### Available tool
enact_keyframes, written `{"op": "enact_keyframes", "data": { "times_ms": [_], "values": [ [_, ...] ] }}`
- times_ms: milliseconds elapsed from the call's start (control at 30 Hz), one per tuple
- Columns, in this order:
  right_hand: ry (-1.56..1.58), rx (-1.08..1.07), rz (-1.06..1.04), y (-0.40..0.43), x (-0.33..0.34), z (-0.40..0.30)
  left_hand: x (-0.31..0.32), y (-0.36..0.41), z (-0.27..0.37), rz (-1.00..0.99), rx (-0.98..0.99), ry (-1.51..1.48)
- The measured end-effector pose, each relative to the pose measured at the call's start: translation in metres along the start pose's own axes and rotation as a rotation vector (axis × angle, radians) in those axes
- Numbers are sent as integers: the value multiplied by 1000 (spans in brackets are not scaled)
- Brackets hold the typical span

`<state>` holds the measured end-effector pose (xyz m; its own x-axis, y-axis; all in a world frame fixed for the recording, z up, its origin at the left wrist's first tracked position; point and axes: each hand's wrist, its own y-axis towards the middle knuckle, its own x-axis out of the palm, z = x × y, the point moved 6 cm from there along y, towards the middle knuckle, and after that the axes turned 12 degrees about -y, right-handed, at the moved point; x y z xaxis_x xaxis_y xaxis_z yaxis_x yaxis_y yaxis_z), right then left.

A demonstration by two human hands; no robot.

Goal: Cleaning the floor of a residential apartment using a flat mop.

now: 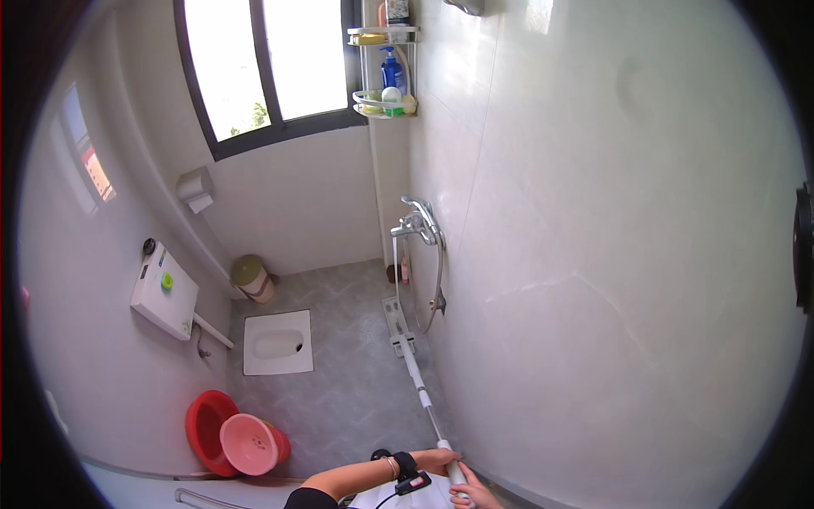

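Note:
A white mop with a telescopic handle (413, 369) slants from the bottom centre up to its flat head (392, 313) on the grey floor beside the right wall. Near the top of the white grip, my left hand (437, 459) is closed round the handle; a black strap and a bracelet sit at its wrist. Just below it, my right hand (474, 488) holds the end of the same grip. Water seems to run from the wall-mounted shower mixer tap (416, 226) in a thin stream down to the mop head.
A white squat toilet (280, 366) is set in the floor at left centre. Red and pink plastic basins (249, 443) lean by the lower left wall. A lidded bin (254, 280) stands in the far corner. The shower hose (439, 280) hangs along the right wall.

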<state>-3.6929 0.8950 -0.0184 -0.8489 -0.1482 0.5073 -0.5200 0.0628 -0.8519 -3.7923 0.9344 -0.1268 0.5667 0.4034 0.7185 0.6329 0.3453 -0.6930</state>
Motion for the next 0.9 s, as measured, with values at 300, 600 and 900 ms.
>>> {"op": "enact_keyframes", "data": {
  "times_ms": [300,600,900],
  "values": [
    [-83,-56,-22,-13,39,-24,7,-36,26,58,173,35],
    [-152,66,18,-11,10,3,-45,43,-10,-305,362,437],
    [-332,-92,-153,31,41,-32,-16,-53,36,111,301,40]
  ]
}}
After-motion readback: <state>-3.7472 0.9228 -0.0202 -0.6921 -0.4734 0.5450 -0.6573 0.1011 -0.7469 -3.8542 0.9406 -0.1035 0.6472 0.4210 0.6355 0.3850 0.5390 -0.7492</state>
